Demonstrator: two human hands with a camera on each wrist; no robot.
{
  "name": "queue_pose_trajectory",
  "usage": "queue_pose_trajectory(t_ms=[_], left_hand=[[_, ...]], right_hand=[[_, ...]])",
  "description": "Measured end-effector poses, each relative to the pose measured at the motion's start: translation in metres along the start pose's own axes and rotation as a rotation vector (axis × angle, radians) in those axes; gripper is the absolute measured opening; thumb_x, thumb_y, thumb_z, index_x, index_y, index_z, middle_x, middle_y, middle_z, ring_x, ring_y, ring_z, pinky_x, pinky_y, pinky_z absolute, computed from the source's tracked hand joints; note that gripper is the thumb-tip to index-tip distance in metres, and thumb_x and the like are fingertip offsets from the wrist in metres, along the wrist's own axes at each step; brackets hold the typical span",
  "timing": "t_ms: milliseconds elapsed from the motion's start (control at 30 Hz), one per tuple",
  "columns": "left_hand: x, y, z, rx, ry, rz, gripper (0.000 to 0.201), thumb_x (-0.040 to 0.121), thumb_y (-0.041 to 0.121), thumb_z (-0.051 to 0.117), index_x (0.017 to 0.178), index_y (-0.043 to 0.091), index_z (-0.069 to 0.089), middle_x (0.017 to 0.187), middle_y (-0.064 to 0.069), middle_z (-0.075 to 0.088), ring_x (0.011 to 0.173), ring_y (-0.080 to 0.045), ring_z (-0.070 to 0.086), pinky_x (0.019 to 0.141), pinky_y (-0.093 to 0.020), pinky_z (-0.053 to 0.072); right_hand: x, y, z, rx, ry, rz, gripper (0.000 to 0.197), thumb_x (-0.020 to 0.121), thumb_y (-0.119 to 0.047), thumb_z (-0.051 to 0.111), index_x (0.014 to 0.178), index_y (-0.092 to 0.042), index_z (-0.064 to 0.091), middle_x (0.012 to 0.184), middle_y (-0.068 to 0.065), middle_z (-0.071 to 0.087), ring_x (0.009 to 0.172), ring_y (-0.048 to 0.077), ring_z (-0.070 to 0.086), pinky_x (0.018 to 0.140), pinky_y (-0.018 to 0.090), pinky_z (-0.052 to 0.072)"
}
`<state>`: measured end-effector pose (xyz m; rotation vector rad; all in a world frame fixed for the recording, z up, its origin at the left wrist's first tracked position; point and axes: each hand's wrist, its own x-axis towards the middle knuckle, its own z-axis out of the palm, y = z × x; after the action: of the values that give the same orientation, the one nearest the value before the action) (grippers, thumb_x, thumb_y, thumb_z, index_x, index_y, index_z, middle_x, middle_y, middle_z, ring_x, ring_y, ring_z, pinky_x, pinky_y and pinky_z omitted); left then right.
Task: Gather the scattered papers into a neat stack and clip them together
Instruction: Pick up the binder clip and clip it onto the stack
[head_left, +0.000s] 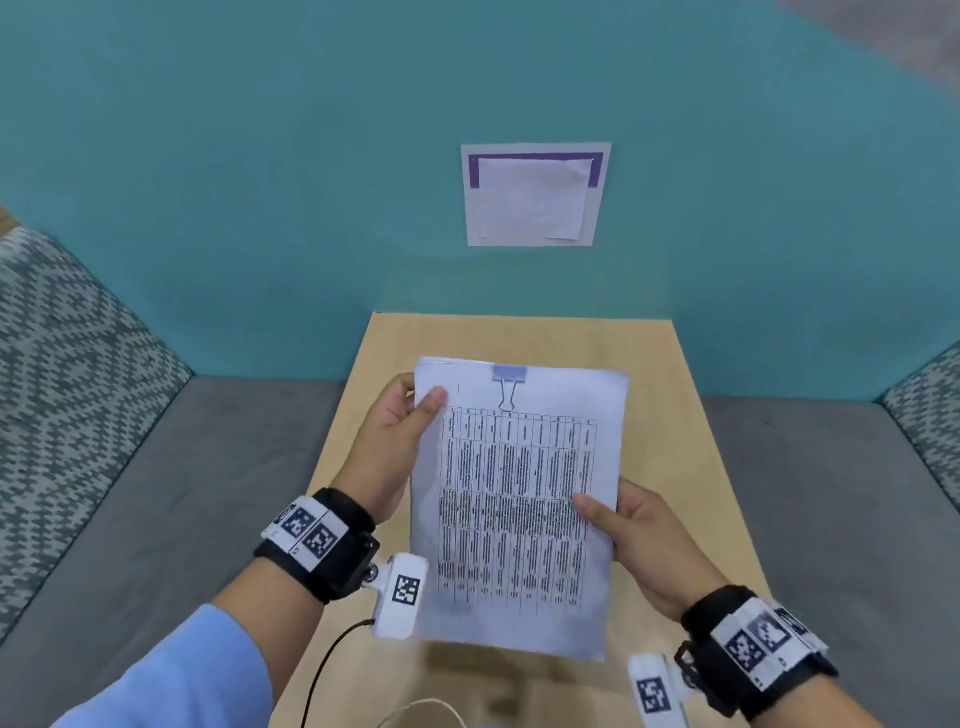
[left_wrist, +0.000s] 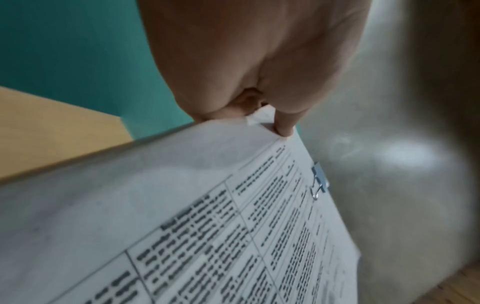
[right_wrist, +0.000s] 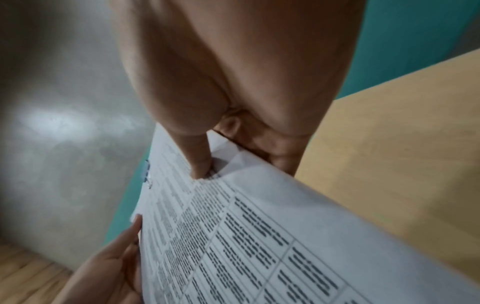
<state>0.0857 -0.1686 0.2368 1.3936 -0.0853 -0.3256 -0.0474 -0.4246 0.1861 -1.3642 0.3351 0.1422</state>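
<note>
**Above the table, a clipped stack in both hands**

Behind everything stands a teal wall (head_left: 260, 156) with a white sheet (head_left: 535, 195) stuck to it. Below lies the light wooden table (head_left: 691, 467). Over its middle, lifted clear, is the stack of papers (head_left: 514, 509), printed table uppermost. A left hand (head_left: 389, 441) pinches its upper left edge, thumb on top; a right hand (head_left: 644, 545) pinches the right edge likewise. A pale blue binder clip (head_left: 509, 382) grips the top edge, mid-width.
</note>
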Motion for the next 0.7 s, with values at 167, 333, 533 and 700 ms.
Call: queue_pose_trajectory(t_ms=[167,333,533,700], left_hand=[[-0.002,-0.076,-0.029,0.234,-0.225,-0.407,0.064,0.089,0.062,0.076,0.145,0.037,0.058,0.148,0.013,0.065,0.141,-0.019,0.058,0.12,-0.06,0.04],[-0.031,-0.14,-0.032,0.189,-0.092,-0.551,0.037,0.106,0.029,0.063,0.141,0.027,0.054,0.142,0.013,0.065,0.135,-0.012,0.058,0.119,-0.04,0.036],[-0.012,-0.177,-0.033,0.326,0.003,-0.611,0.039,0.107,0.02,0.061,0.145,0.018,0.052,0.142,0.001,0.062,0.128,-0.022,0.059,0.111,-0.037,0.044],[0.011,-0.19,-0.034,0.432,0.029,-0.602,0.041,0.106,0.023,0.063,0.145,0.019,0.05,0.135,-0.001,0.065,0.116,-0.021,0.065,0.104,-0.039,0.052]], right_hand=[[0.026,0.013,0.002,0.113,0.151,0.019,0.03,0.102,-0.013,0.062,0.132,-0.015,0.068,0.132,0.001,0.073,0.126,0.019,0.067,0.111,0.042,0.046],[0.038,0.045,-0.019,0.002,0.172,0.365,0.024,0.101,-0.006,0.06,0.123,0.001,0.067,0.117,0.023,0.076,0.097,0.034,0.072,0.097,0.053,0.055],[0.029,0.095,-0.019,-0.184,0.177,0.478,0.02,0.101,-0.002,0.059,0.121,-0.006,0.062,0.102,0.017,0.079,0.073,0.024,0.077,0.058,0.033,0.061],[0.057,0.117,-0.021,-0.341,0.25,0.404,0.016,0.098,-0.01,0.063,0.113,-0.018,0.062,0.1,0.015,0.078,0.082,0.033,0.077,0.068,0.052,0.065]])
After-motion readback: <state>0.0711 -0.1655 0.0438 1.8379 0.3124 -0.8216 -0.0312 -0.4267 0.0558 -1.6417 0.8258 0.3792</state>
